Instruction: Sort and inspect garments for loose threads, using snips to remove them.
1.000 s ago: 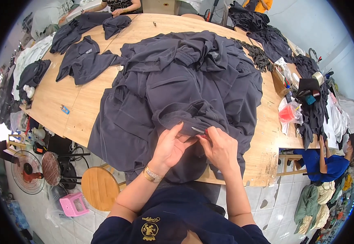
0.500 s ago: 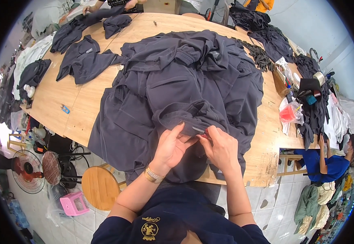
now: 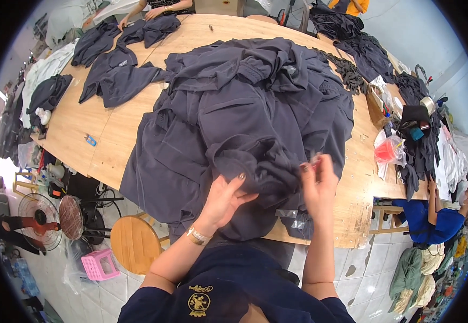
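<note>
A large heap of dark grey garments (image 3: 234,116) lies in front of me on the wooden table. One bunched garment (image 3: 266,167) of the same cloth is raised at its near side. My left hand (image 3: 223,200) grips this garment's near left edge, thumb on top and fingers beneath. My right hand (image 3: 320,185) is apart from the cloth, just to its right, with fingers pinched together. A small reddish and pale thing shows at those fingertips, too blurred to name. Clear plastic pieces (image 3: 294,219) show below, on dark cloth at the table's near edge.
Blue thread snips (image 3: 90,140) lie on the table (image 3: 121,134) to the left. More dark garments (image 3: 118,81) are spread at the far left, by another person's hands (image 3: 153,12). A red container in plastic (image 3: 389,149) stands right. A wooden stool (image 3: 135,245) is at lower left.
My right hand has moved right, away from the garment edge it was touching beside my left hand. The raised cloth has shifted and folded over. The far person's hands have moved over their garments.
</note>
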Available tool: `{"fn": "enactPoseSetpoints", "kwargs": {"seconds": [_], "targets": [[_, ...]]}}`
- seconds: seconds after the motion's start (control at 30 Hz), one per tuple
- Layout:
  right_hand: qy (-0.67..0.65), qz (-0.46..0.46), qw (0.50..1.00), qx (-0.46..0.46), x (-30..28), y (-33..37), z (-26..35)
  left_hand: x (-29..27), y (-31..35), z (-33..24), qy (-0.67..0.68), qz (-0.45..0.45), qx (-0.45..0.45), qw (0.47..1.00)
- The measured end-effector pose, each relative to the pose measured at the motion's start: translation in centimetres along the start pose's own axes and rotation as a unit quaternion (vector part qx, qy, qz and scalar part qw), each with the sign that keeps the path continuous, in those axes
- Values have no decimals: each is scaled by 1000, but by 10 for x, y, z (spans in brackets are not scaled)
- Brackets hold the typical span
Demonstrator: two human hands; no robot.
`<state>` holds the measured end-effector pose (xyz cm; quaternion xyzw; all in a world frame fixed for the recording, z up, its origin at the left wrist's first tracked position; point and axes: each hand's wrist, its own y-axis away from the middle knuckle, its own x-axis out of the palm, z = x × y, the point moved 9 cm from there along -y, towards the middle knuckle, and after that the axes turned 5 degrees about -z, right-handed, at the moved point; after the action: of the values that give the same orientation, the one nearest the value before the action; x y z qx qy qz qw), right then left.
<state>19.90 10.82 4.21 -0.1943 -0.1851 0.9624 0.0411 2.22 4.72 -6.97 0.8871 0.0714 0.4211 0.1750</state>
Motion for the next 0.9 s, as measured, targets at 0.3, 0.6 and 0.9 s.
{"fn": "enactPoseSetpoints", "kwargs": {"seconds": [0.3, 0.6, 0.9], "targets": [[-20, 104, 992, 67, 38, -4, -62, -81, 43, -48, -457, -246, 274, 810], [-100, 81, 990, 54, 45, 34, -37, -4, 7, -38, -730, 30, 215, 648], [39, 192, 979, 50, 54, 95, -49, -63, 41, -92, -624, -174, 335, 684]]}}
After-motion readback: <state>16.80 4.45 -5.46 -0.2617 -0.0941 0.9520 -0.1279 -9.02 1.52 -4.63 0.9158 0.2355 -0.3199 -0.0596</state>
